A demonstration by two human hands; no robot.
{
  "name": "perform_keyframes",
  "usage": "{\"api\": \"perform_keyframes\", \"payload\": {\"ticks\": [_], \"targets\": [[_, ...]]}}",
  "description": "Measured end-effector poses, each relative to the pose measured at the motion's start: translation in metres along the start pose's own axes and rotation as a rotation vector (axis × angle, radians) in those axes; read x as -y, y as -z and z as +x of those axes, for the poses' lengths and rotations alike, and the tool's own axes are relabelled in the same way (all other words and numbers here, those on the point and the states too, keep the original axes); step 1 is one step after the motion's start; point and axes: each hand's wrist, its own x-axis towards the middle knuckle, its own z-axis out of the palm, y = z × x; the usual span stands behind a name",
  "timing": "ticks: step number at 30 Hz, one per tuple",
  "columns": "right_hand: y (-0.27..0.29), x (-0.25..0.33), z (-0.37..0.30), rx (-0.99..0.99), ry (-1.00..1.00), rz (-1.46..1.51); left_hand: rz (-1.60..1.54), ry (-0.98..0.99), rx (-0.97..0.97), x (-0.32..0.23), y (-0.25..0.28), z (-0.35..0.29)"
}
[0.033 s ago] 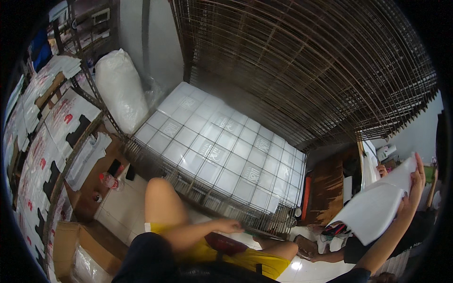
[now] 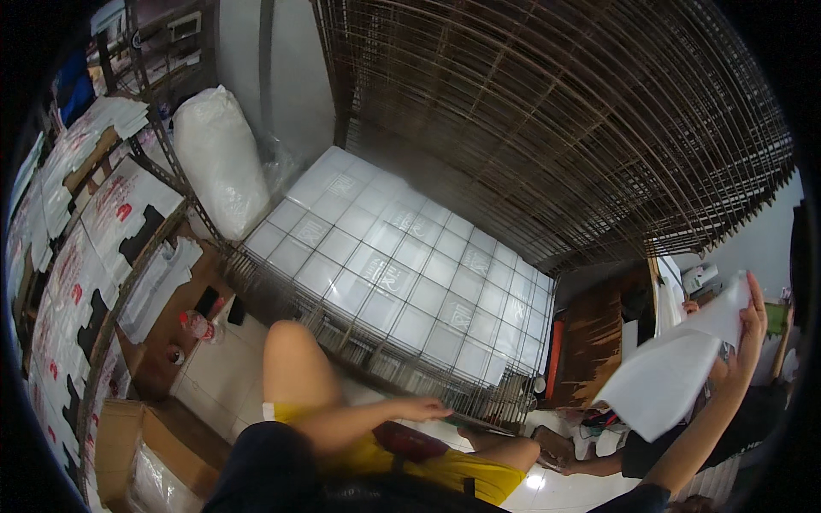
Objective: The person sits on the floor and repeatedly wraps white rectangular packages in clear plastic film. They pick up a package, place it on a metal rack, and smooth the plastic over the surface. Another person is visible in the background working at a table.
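Note:
My right hand [image 2: 746, 332] is raised at the far right, its fingers closed on the edge of a floppy white plastic sheet [image 2: 663, 380]. The sheet hangs down to the left in a bent curve. Over my lap, my left hand [image 2: 421, 409] has its fingers stretched toward the front of a wire drying rack [image 2: 342, 346], with nothing visible in it. White printed plastic sheets [image 2: 410, 265] lie flat in the rack, under a wire grid. Many more wire shelves [image 2: 547, 111] are tilted up above them.
Another person's hand [image 2: 689, 308] shows behind the sheet, and a dark-clothed person [image 2: 744, 432] sits at the lower right. At left stand a shelf of stacked printed sheets [image 2: 120, 205], a big white bag [image 2: 221, 162], a plastic bottle [image 2: 198, 325] and an open cardboard box [image 2: 162, 445].
The white sheet has swung and folded slightly, showing more of its bend. My right hand has shifted a little upward. The fingers of my left hand reach slightly farther right.

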Motion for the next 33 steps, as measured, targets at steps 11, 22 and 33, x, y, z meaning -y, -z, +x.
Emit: {"api": "perform_keyframes", "payload": {"ticks": [11,22,33], "targets": [[-0.107,0.003,-0.026,0.229,0.056,0.013,-1.348,-0.421,0.438,-0.111,-0.007,-0.07],[-0.134,-0.072,-0.075,0.216,-0.345,0.196,-1.003,-0.582,-0.425,-0.09,0.067,-0.168],[-0.271,-0.273,-0.002,0.306,-0.654,0.358,-0.857,-0.434,-1.154,-0.074,0.259,-0.179]]}}
